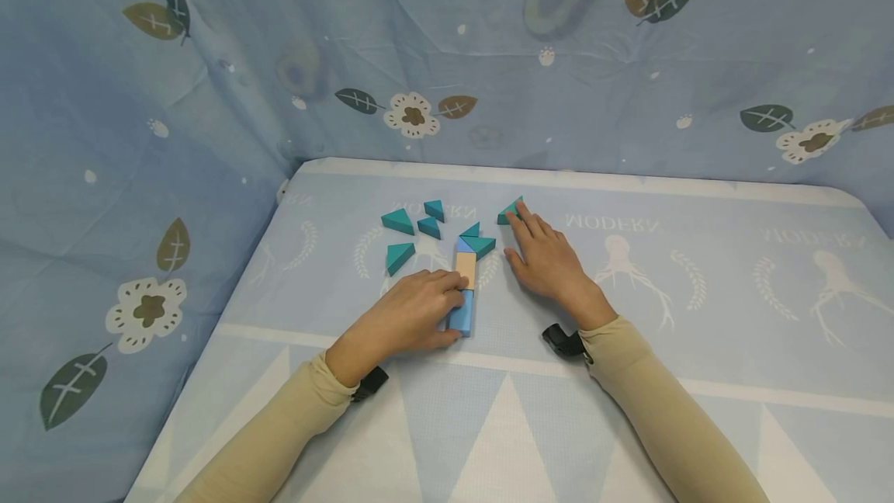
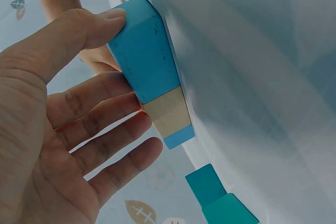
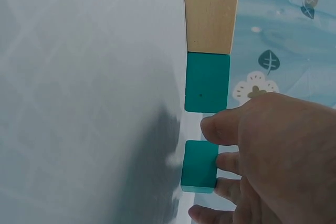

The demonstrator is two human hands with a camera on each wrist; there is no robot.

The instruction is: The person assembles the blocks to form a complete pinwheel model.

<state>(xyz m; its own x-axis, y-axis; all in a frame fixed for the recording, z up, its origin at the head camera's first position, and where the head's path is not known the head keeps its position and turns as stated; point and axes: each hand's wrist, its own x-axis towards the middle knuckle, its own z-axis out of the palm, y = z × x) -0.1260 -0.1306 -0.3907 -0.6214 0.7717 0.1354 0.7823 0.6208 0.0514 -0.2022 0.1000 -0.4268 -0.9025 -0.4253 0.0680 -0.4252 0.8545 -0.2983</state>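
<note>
My left hand (image 1: 419, 307) holds a blue rectangular block (image 1: 462, 320), with the thumb at its near end and the fingertips along its side and top. Against the block's far end lies a natural wood block (image 2: 168, 111). Beyond that, a small light-blue piece (image 1: 462, 246) touches a green triangular block (image 1: 482, 245) and a smaller teal triangle (image 1: 472, 229), all in one line. Farther off to the right, my right hand (image 1: 548, 261) touches another green triangular block (image 3: 199, 166) with its fingertips. Its thumb stays apart from that block.
Left of the row lie loose triangular blocks: two green ones (image 1: 398, 220), (image 1: 400, 256) and two smaller teal ones (image 1: 434, 209), (image 1: 429, 227). All rest on a patterned light-blue table cover (image 1: 698, 286). A blue printed curtain (image 1: 489, 60) hangs behind and to the left.
</note>
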